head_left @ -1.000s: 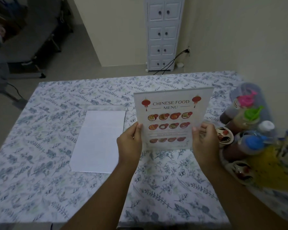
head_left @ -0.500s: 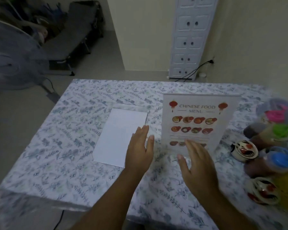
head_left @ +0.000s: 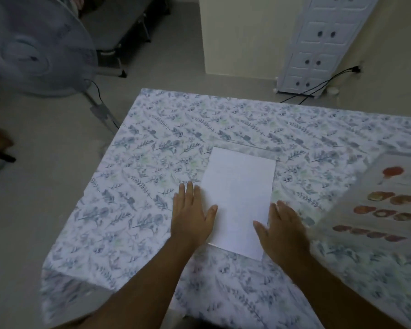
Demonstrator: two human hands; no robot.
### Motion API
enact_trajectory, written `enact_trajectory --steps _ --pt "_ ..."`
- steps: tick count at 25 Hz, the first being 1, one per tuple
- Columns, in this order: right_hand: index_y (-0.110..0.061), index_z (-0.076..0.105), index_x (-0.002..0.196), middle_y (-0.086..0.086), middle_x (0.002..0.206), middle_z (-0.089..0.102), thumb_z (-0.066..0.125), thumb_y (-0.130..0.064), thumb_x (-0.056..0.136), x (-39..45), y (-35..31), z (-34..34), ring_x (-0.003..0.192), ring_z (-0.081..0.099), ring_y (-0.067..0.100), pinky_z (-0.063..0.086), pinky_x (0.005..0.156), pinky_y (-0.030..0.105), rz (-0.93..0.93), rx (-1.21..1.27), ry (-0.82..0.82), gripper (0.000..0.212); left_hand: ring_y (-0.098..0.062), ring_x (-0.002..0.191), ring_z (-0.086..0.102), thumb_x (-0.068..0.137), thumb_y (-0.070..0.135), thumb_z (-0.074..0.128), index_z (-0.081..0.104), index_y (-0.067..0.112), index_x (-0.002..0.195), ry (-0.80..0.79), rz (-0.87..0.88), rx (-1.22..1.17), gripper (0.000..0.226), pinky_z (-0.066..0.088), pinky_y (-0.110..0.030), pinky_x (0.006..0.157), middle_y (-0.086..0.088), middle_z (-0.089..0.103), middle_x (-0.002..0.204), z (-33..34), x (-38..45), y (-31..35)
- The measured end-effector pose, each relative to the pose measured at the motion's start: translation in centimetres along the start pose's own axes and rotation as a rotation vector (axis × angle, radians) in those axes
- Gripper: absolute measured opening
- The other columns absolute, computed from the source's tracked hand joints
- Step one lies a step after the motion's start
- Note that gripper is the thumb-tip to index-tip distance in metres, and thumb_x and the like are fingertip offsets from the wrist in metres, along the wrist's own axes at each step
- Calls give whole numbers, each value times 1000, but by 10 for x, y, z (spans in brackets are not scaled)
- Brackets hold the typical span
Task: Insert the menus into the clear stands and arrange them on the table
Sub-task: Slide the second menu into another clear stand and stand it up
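A white sheet [head_left: 237,203] lies blank side up on the table [head_left: 152,162], on top of a clear stand whose transparent edge [head_left: 244,148] shows just past the sheet's far end, at twelve o'clock from it. The left hand [head_left: 190,217] rests flat at the sheet's nine o'clock side, fingers [head_left: 188,193] stretched out and close together, thumb lying on the paper's left edge; it holds nothing. The right hand [head_left: 282,231] lies at the sheet's four o'clock corner, blurred, its fingers spread and pointing toward twelve o'clock, thumb over the paper's near right corner; it too has hold of nothing. The sheet sits between the two hands, touched by both thumbs.

At three o'clock from the right hand stands a filled menu stand [head_left: 389,205], blurred, with red and orange food pictures showing; it is near the right hand but apart from it. The table wears a leaf-patterned cloth. Beyond the table, at ten o'clock, a standing fan [head_left: 33,51] is on the floor, and at one o'clock a white drawer cabinet [head_left: 318,43] stands by the wall with black cables [head_left: 318,89] running past its foot.
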State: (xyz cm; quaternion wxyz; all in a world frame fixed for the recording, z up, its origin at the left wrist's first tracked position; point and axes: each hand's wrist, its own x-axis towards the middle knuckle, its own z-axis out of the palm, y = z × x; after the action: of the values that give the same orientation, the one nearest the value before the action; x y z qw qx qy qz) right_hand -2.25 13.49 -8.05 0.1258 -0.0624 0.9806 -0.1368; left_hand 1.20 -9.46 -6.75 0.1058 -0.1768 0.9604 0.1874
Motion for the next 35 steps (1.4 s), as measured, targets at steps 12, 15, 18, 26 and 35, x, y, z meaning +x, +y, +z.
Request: enact_trajectory --steps 12,15,18,26,35 --pt "-8 63 110 15 104 66 65 -10 87 31 -34 -9 83 59 31 46 67 35 815 1360 -241 24 -27 100 64 80 36 59 64 6 114 -84 -439 -737 46 56 -40 85 -7 64 105 -13 39 -13" --pt "-12 65 115 11 109 71 60 -12 94 16 -26 -19 96 64 29 49 87 44 760 1378 -286 21 -12 79 53 100 24 52 59 14 112 -152 -474 -841 17 43 -29 67 4 59 96 -30 28 -17" --pt "-11 67 120 12 108 76 58 -6 94 1 -16 -31 99 71 32 54 84 40 596 1343 -300 28 -11 80 54 99 13 44 63 19 115 -149 -422 -842 26 43 -28 65 -4 65 110 -43 8 -25" --pt "-9 76 105 -3 100 74 71 6 82 -17 -22 -84 89 72 3 55 74 12 58 1212 205 27 -26 91 72 95 2 62 79 1 106 -128 -167 -1138 20 63 -28 78 -16 78 99 -138 -9 -29" --pt "-28 72 91 -13 86 75 67 -19 92 0 -55 -83 80 71 2 57 71 24 -7 963 343 11 -19 101 69 97 22 69 80 18 100 244 173 -808 13 58 -44 92 -8 73 107 -135 20 -45"
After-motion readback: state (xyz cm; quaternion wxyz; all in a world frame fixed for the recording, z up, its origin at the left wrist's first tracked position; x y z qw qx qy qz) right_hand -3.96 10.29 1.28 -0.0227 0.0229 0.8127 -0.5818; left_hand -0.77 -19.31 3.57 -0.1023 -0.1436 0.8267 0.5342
